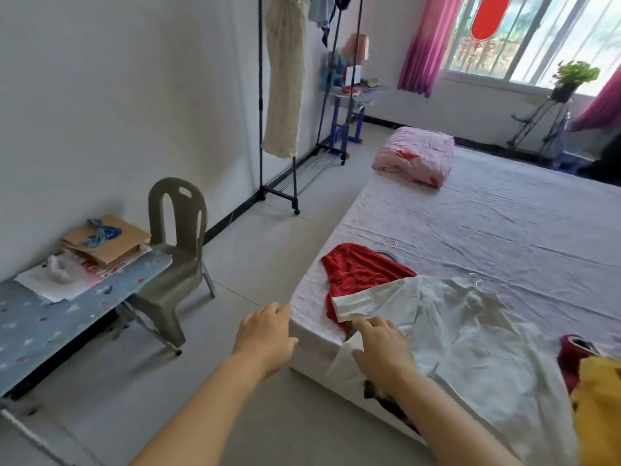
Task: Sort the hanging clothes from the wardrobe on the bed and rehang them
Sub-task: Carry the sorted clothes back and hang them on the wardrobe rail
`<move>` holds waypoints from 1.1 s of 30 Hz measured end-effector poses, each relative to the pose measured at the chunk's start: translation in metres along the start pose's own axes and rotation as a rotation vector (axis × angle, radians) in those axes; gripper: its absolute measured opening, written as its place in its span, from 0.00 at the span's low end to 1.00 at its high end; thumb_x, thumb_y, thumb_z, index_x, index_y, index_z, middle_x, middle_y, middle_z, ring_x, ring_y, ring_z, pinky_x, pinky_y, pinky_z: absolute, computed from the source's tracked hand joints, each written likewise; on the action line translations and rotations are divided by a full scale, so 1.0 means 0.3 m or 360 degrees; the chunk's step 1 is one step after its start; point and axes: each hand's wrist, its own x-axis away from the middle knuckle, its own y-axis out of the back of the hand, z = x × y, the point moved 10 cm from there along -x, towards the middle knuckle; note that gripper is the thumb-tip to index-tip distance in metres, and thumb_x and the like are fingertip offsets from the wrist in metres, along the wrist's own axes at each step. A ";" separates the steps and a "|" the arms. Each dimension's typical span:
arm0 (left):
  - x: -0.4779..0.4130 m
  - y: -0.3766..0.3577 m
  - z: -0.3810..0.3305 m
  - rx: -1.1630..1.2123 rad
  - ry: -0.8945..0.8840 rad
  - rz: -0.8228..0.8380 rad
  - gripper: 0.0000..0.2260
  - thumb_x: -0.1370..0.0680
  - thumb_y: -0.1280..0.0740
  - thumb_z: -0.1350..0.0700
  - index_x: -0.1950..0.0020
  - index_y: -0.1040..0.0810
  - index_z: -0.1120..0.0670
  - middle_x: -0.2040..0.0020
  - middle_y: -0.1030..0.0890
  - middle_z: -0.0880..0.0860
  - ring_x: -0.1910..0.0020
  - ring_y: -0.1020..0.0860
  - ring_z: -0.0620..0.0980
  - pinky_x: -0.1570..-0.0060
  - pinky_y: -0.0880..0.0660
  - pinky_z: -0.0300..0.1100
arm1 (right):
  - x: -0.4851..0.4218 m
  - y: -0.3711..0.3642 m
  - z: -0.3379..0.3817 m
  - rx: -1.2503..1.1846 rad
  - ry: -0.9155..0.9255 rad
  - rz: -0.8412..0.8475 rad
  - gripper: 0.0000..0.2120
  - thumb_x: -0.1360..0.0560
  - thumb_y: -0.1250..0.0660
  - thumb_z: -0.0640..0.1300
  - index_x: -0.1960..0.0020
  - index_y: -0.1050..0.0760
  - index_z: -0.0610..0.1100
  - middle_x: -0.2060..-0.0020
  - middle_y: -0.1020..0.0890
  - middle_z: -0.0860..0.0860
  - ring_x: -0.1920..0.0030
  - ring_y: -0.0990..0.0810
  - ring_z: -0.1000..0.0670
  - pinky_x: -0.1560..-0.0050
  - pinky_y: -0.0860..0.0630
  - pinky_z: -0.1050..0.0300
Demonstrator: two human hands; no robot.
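The left grip (265,338) hangs released, fingers relaxed, just off the near left corner of the bed (504,213). The right grip (383,351) lies flat on the white shirt (470,338), grasping nothing. The shirt overlaps a red top (359,270) there. A cream dress (285,79) hangs on the far rack (260,129).

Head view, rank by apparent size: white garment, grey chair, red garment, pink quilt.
1. white garment
2. grey chair
3. red garment and pink quilt look alike; quilt is farther, red partly covered, so unranked.
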 end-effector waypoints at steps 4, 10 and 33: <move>-0.170 -0.046 -0.159 -0.0049 -0.0142 0.0086 0.23 0.23 0.39 0.48 0.30 0.38 0.53 0.33 0.32 0.52 0.35 0.32 0.53 0.37 0.37 0.46 | -0.077 0.014 -0.205 -0.0054 -0.0183 0.0012 0.22 0.24 0.38 0.50 0.31 0.36 0.51 0.35 0.30 0.51 0.34 0.33 0.48 0.35 0.36 0.54; -0.474 -0.105 -0.255 -0.0106 -0.0344 0.0195 0.23 0.23 0.37 0.48 0.31 0.37 0.53 0.33 0.32 0.52 0.35 0.32 0.53 0.37 0.37 0.46 | -0.259 0.017 -0.374 -0.0087 -0.0392 0.0012 0.25 0.24 0.37 0.51 0.29 0.38 0.51 0.33 0.31 0.50 0.33 0.34 0.47 0.35 0.36 0.53; -1.452 -0.238 -0.439 -0.0110 -0.0458 0.0480 0.27 0.23 0.37 0.46 0.27 0.41 0.52 0.32 0.34 0.51 0.33 0.33 0.52 0.35 0.36 0.46 | -1.099 -0.083 -0.872 -0.0354 -0.0696 0.0329 0.23 0.24 0.38 0.49 0.30 0.35 0.49 0.35 0.30 0.48 0.35 0.31 0.47 0.36 0.32 0.50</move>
